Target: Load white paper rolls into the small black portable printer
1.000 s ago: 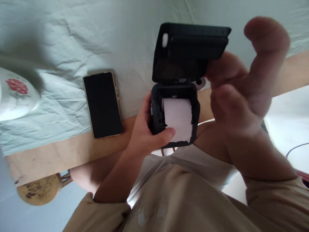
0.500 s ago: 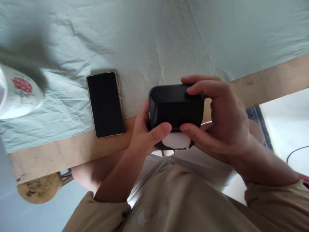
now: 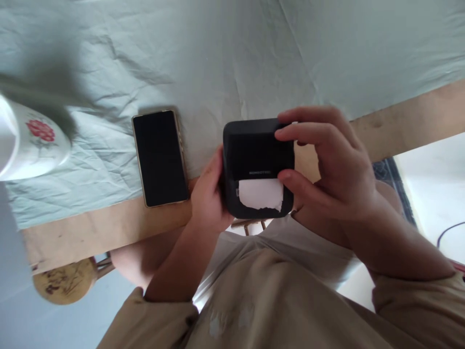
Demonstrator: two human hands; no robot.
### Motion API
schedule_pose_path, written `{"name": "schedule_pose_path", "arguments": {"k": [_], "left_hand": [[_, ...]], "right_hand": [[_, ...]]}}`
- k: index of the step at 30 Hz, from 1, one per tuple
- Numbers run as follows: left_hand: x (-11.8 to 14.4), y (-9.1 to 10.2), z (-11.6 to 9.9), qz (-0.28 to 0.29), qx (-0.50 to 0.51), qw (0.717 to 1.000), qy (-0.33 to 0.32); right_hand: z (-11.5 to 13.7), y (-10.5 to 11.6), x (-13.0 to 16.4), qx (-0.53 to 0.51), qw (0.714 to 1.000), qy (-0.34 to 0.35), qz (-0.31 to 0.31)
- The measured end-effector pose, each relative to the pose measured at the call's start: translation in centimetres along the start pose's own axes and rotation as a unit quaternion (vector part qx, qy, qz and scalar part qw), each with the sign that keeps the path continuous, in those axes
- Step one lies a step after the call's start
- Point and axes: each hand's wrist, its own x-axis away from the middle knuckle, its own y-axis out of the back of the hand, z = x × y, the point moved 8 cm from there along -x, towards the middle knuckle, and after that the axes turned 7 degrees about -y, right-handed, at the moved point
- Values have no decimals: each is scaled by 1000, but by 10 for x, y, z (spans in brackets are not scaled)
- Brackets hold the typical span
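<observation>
Covering the wooden table (image 3: 90, 232), one pale green cloth (image 3: 232, 53) bears one dark phone (image 3: 160, 157) and one flowered white dish (image 3: 32, 145) at far left. One black printer (image 3: 254, 165), open a second ago, is now shut, a torn paper strip (image 3: 260, 194) sticking out; it sits above the table edge. Left hand (image 3: 207, 198) cups its side, right hand (image 3: 327, 165) clasps it, fingers curled over top, thumb beside the paper.
</observation>
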Motion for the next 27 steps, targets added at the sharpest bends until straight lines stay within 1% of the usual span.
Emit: {"name": "schedule_pose_path", "arguments": {"k": [2, 7, 9, 11, 12, 14, 15, 19, 22, 25, 27], "left_hand": [[0, 4, -1, -15, -14, 1000, -6], [0, 17, -5, -40, -44, 997, -55], [0, 17, -4, -46, -49, 996, -52], [0, 14, -3, -43, -35, 997, -44], [0, 11, -2, -35, -22, 998, -37], [0, 4, 1, -5, 2, 1000, -20], [1, 2, 2, 10, 11, 1000, -19], [2, -1, -2, 43, 3, 998, -46], [5, -5, -1, 84, -13, 996, -39], [8, -10, 1, 117, -16, 992, -43], [8, -9, 1, 114, -23, 992, -54]], "right_hand": [[-3, 0, 0, 12, 1000, -11, 9], [7, 2, 0, 25, 999, 30, 20], [6, 3, -1, 30, 999, 9, 22], [1, 7, -1, 46, 999, -26, -3], [0, 11, -1, 56, 998, -34, -23], [2, 15, 0, 70, 996, -23, -49], [3, 15, 1, 72, 996, -12, -47], [2, 7, 2, 81, 997, -2, 11], [4, 6, 1, 87, 996, 12, 10], [4, 11, 0, 42, 999, -15, -14], [2, 18, 2, -5, 997, -69, -42]]}}
